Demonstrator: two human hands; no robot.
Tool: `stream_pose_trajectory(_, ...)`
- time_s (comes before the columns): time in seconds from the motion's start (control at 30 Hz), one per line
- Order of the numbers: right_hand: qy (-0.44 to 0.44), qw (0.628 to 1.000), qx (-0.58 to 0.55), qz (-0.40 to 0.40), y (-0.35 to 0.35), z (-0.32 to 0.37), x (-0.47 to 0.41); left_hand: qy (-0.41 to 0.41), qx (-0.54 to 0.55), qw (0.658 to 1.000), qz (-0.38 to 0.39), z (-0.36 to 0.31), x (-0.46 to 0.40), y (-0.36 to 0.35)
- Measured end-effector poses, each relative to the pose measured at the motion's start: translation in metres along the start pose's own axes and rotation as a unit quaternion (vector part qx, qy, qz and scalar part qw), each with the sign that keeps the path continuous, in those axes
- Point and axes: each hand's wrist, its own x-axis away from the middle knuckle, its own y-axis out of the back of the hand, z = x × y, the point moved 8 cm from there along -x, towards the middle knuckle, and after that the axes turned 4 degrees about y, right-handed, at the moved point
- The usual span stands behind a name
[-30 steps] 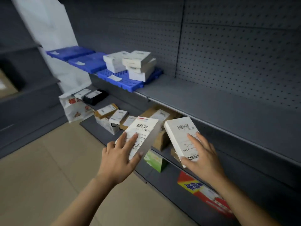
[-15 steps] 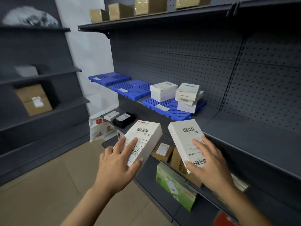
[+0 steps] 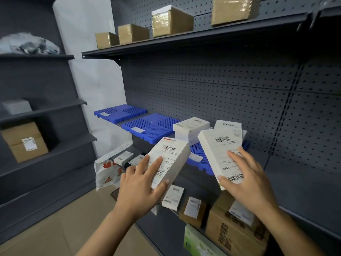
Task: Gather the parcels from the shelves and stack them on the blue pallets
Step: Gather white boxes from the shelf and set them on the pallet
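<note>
My left hand (image 3: 140,189) grips a white parcel (image 3: 169,157) with a barcode label, tilted up to the right. My right hand (image 3: 245,180) grips a second white labelled parcel (image 3: 218,150), held just in front of the nearest blue pallet (image 3: 201,156). That pallet carries white boxes: one stack (image 3: 191,129) on its left and another (image 3: 229,126) behind the right parcel. Two more blue pallets (image 3: 153,126) (image 3: 120,112) lie bare further left on the same middle shelf, each with a small label.
The lower shelf holds small white and brown parcels (image 3: 173,196), a large cardboard box (image 3: 234,230), a green box (image 3: 199,244) and a white-and-red bag (image 3: 108,170). Taped brown boxes (image 3: 171,21) stand on the top shelf. A side rack on the left holds a brown box (image 3: 24,141).
The view has tilted up and come closer to the shelves. Both hands have carried their parcels up and forward toward the nearest blue pallet.
</note>
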Motion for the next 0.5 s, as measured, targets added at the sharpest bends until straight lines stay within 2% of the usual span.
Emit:
stream_pose_trajectory(0.17,-0.008,0.999,0.027,-0.038,0.009,-0.016,-0.064,-0.020,-0.001,0.999,-0.025,0.006,-0.066,-0.004)
stream_pose_trajectory(0.3,-0.050,0.996,0.043,-0.059,0.015,-0.034,-0.100,-0.034,0.012,0.999,-0.024,0.013,-0.117,-0.010)
stream_pose_trajectory(0.5,-0.100,0.990,0.073,-0.072,0.003,-0.040,-0.143,-0.097,0.034,0.994,-0.022,-0.001,-0.204,-0.037)
